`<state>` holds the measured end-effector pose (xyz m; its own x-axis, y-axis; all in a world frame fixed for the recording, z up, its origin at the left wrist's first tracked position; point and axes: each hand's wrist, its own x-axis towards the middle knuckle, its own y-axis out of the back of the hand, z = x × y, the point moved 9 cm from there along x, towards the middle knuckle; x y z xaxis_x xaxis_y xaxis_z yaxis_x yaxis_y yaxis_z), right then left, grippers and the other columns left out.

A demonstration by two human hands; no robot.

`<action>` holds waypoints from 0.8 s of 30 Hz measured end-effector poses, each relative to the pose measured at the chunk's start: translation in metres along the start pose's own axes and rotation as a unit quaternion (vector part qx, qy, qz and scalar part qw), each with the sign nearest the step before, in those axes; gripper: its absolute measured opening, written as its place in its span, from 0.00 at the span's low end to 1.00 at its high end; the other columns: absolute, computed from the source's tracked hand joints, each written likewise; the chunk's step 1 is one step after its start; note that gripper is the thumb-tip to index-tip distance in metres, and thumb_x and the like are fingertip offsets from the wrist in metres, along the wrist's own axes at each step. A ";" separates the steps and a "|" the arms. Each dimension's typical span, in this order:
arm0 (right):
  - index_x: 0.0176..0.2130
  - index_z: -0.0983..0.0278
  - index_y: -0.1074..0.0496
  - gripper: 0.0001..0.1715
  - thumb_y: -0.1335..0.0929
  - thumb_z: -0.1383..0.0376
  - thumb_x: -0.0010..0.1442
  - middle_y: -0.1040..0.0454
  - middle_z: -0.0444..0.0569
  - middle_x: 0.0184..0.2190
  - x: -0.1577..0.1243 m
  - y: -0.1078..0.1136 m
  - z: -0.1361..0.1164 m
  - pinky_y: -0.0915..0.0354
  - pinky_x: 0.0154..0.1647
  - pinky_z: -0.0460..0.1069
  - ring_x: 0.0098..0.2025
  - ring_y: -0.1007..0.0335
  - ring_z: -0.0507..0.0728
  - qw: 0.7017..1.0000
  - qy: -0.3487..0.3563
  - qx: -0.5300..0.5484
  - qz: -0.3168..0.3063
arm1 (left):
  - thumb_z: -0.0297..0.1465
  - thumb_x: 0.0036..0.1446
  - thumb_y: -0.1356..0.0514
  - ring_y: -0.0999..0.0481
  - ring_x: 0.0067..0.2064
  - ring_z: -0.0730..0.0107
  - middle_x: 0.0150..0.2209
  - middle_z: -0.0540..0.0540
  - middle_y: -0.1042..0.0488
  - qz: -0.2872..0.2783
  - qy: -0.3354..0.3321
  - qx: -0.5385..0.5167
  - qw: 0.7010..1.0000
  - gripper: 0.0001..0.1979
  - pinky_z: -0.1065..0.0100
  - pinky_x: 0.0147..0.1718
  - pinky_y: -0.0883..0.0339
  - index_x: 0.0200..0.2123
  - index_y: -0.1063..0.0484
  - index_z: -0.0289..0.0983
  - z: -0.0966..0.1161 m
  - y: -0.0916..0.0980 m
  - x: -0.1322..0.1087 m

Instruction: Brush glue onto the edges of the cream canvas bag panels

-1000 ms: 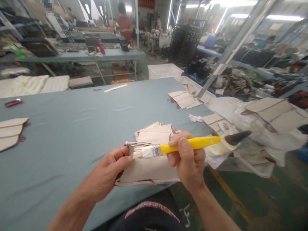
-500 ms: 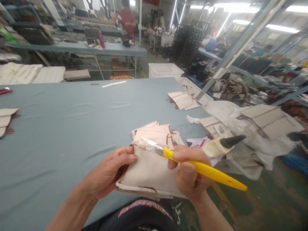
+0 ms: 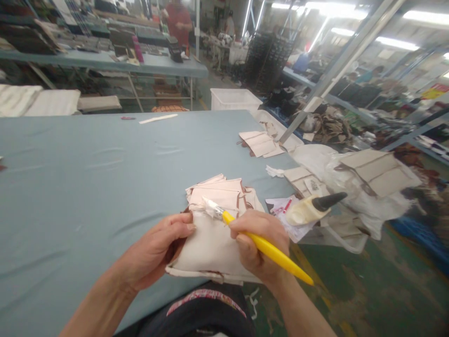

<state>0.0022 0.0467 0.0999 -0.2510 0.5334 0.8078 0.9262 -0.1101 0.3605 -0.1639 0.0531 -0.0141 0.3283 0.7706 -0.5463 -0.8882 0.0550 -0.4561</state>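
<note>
My right hand (image 3: 264, 243) is closed around the yellow handle of a paintbrush (image 3: 273, 250). Its whitish bristles rest at the far edge of a cream sewn pouch-like piece (image 3: 210, 243). My left hand (image 3: 157, 250) pinches that piece at its left side, thumb on top and fingers hidden beneath. Just beyond it, a fanned stack of pale pink-beige pieces (image 3: 217, 194) with brown edges and loops lies on the blue-grey table cover (image 3: 105, 187).
Right of my hands stand a cream bottle with a black nozzle (image 3: 303, 210) and a red pen (image 3: 287, 205). More beige pieces (image 3: 257, 142) lie near a slanted metal post (image 3: 336, 79). A white bin (image 3: 235, 99) stands past the far edge. A person in red (image 3: 178, 25) is at another table.
My right hand has shifted left over the cream piece, and the brush handle now slants more steeply. My left hand keeps its hold. The view has turned slightly right.
</note>
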 end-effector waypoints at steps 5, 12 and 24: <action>0.45 0.58 0.24 0.11 0.34 0.57 0.79 0.22 0.42 0.24 -0.008 0.018 0.000 0.30 0.25 0.48 0.21 0.27 0.53 0.998 -0.029 0.004 0.053 | 0.44 0.41 0.19 0.25 0.28 0.68 0.27 0.47 0.22 -0.002 0.002 0.002 1.000 0.22 0.74 0.25 0.30 0.32 0.18 0.34 -0.003 0.005 0.003; 0.46 0.57 0.25 0.12 0.35 0.57 0.80 0.18 0.43 0.27 -0.009 0.004 -0.003 0.30 0.25 0.47 0.23 0.23 0.53 1.000 -0.004 0.028 -0.008 | 0.43 0.41 0.19 0.27 0.26 0.71 0.27 0.47 0.21 -0.006 0.003 0.005 1.000 0.22 0.75 0.24 0.32 0.30 0.20 0.35 -0.003 0.005 0.005; 0.45 0.58 0.24 0.11 0.35 0.59 0.79 0.20 0.43 0.25 0.002 -0.011 -0.002 0.30 0.24 0.48 0.22 0.25 0.53 0.998 0.046 0.021 -0.034 | 0.42 0.37 0.18 0.24 0.30 0.66 0.28 0.48 0.22 0.020 0.018 -0.001 1.000 0.23 0.73 0.26 0.29 0.31 0.20 0.36 -0.014 0.008 0.010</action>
<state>-0.0092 0.0476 0.0985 -0.3360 0.4587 0.8226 0.9169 -0.0406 0.3971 -0.1631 0.0524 -0.0331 0.3028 0.7491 -0.5891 -0.9006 0.0227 -0.4341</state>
